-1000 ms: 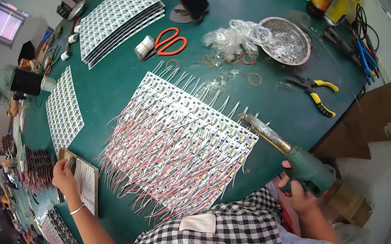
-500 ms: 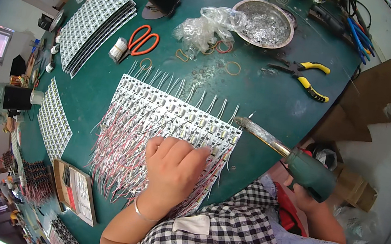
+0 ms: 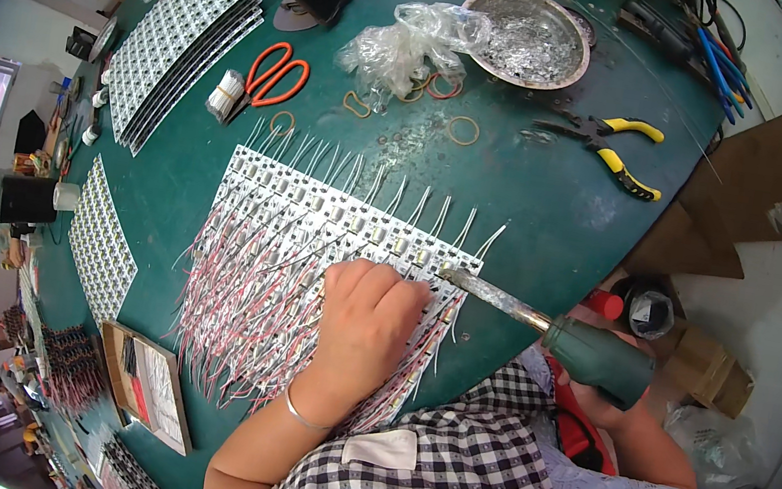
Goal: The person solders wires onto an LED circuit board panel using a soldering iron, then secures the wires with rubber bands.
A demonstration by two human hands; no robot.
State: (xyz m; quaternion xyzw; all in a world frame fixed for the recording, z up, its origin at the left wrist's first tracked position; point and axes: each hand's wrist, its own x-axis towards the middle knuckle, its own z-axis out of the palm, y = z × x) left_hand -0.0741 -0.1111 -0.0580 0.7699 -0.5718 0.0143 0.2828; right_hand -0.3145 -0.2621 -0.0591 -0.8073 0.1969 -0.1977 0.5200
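A white circuit board panel (image 3: 317,195) lies on the green table, covered with small parts. Thin white wires stick out past its far edge, and many red and white wires (image 3: 238,323) spread over its near part. My left hand (image 3: 368,320) rests on these wires, fingers curled and pinched near the right side. What lies between its fingertips is hidden. In my right hand (image 3: 595,405) is a soldering iron (image 3: 596,359) with a thick green handle. Its tip touches or hovers just over the board's right end, close beside my left fingertips.
Yellow-handled pliers (image 3: 627,156), a metal bowl (image 3: 579,65) of silvery scraps, a clear plastic bag (image 3: 389,57), rubber bands (image 3: 463,131) and red-handled scissors (image 3: 278,76) lie beyond. At left are stacked panels (image 3: 179,41), a single panel (image 3: 104,247) and a cardboard tray (image 3: 173,419).
The soldering iron has moved left and nearer, from the board's far right corner onto its right end. My left hand has shifted slightly right and away from me. The view has shifted a little.
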